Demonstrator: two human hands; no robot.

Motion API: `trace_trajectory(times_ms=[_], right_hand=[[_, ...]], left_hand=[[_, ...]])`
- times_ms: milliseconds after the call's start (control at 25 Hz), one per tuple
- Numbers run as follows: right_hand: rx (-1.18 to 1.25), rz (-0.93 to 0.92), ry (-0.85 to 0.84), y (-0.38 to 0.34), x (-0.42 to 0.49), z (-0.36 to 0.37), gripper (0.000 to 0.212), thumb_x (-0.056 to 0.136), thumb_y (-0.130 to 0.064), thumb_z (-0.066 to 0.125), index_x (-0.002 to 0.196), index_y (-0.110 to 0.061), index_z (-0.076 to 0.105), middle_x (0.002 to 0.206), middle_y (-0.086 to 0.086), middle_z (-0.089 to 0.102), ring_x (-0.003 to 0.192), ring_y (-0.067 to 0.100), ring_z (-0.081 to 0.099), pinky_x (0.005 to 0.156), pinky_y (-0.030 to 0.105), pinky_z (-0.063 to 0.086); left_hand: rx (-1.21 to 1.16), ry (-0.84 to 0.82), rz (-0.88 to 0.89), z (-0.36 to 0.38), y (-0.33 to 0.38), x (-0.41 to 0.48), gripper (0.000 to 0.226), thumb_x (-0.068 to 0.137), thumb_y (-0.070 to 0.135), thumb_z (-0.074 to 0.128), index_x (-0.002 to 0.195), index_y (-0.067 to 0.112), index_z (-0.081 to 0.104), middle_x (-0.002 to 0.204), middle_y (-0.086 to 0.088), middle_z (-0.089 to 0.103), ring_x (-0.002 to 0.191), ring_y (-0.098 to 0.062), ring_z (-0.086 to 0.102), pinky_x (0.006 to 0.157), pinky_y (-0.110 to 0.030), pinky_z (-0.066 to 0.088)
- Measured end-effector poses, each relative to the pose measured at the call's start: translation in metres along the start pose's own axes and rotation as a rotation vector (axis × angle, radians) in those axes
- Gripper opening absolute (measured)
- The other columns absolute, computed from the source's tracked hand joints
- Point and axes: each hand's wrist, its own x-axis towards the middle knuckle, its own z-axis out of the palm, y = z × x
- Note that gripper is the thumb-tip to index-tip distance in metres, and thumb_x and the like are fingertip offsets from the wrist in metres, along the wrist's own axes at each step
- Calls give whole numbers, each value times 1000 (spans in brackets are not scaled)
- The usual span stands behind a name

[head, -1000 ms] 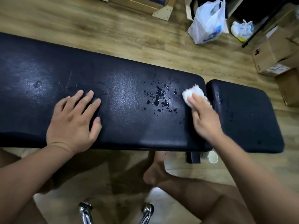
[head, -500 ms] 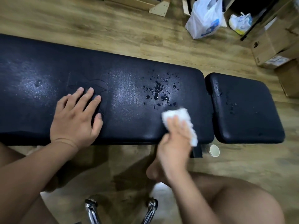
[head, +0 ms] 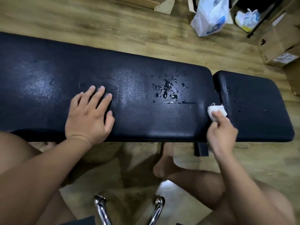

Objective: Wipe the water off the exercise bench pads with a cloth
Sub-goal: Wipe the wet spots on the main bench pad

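A long black bench pad [head: 48, 75] runs across the view, with a shorter black seat pad [head: 263, 101] to its right. Water drops [head: 168, 90] are scattered on the long pad's right part, with a thin wet streak just below them. A few drops dot the seat pad. My left hand [head: 90, 117] lies flat on the long pad, fingers spread. My right hand [head: 221, 135] holds a bunched white cloth [head: 215, 110] against the gap between the two pads, near the front edge.
Wooden floor surrounds the bench. A white plastic bag [head: 209, 17] and a smaller bag [head: 246, 20] lie at the back right beside cardboard boxes [head: 279, 41]. Chrome tube legs [head: 100, 208] stand at the bottom. My bare legs and a foot [head: 164, 166] are under the bench's front edge.
My right hand dragged the cloth from the gap to the pad's front edge below the drops, then back right to the gap, leaving a wet streak. My left hand stayed put.
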Motion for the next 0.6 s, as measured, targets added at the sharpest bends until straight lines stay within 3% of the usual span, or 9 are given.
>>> trace_trajectory(times_ms=[80, 200, 280, 320, 400, 480, 600], right_hand=[[42, -261, -28, -34, -48, 33, 51, 71, -8, 38, 112, -10, 70, 119, 16, 66, 115, 40, 55, 103, 36, 35], [17, -643, -203, -105, -127, 75, 54, 74, -20, 34, 117, -18, 67, 128, 6, 63, 123, 33, 49, 107, 42, 35], [7, -865, -275, -124, -129, 80, 50, 76, -24, 36, 115, -22, 68, 128, -1, 63, 121, 26, 50, 105, 38, 35], [26, -888, -259, -113, -109, 76, 47, 76, -24, 38, 112, -22, 69, 125, -2, 65, 118, 23, 53, 104, 35, 36], [8, -750, -189, -67, -62, 56, 44, 75, -17, 42, 107, -19, 73, 121, 0, 67, 115, 24, 57, 103, 32, 40], [-80, -478, -59, -11, -9, 20, 45, 76, -12, 42, 108, -14, 73, 120, 7, 68, 113, 30, 60, 101, 29, 39], [-178, -150, 30, 8, 17, 2, 48, 72, -14, 39, 109, -13, 70, 115, 15, 68, 107, 38, 59, 94, 34, 43]], left_hand=[[-5, 11, -10, 0, 0, 0, 55, 89, 35, 40, 134, 11, 59, 147, -13, 51, 138, -36, 41, 110, -49, 28], [2, 5, 2, 0, 0, 0, 55, 88, 35, 40, 134, 11, 58, 146, -13, 51, 137, -36, 42, 110, -49, 29], [-3, 8, 9, -1, 0, 1, 55, 88, 34, 40, 134, 11, 57, 147, -14, 50, 137, -36, 41, 109, -49, 29], [-2, 7, 8, -1, 1, 1, 54, 88, 34, 40, 135, 11, 57, 147, -14, 50, 138, -36, 41, 110, -50, 29], [-14, -6, -3, -1, 1, 2, 55, 89, 35, 39, 135, 11, 56, 148, -14, 49, 139, -36, 40, 111, -50, 29], [-6, 3, 0, 0, 1, 0, 55, 89, 35, 40, 135, 11, 57, 148, -13, 50, 139, -36, 40, 111, -50, 29], [9, 28, 5, 2, -1, 1, 53, 89, 34, 42, 134, 11, 59, 146, -13, 51, 137, -36, 42, 110, -49, 30]])
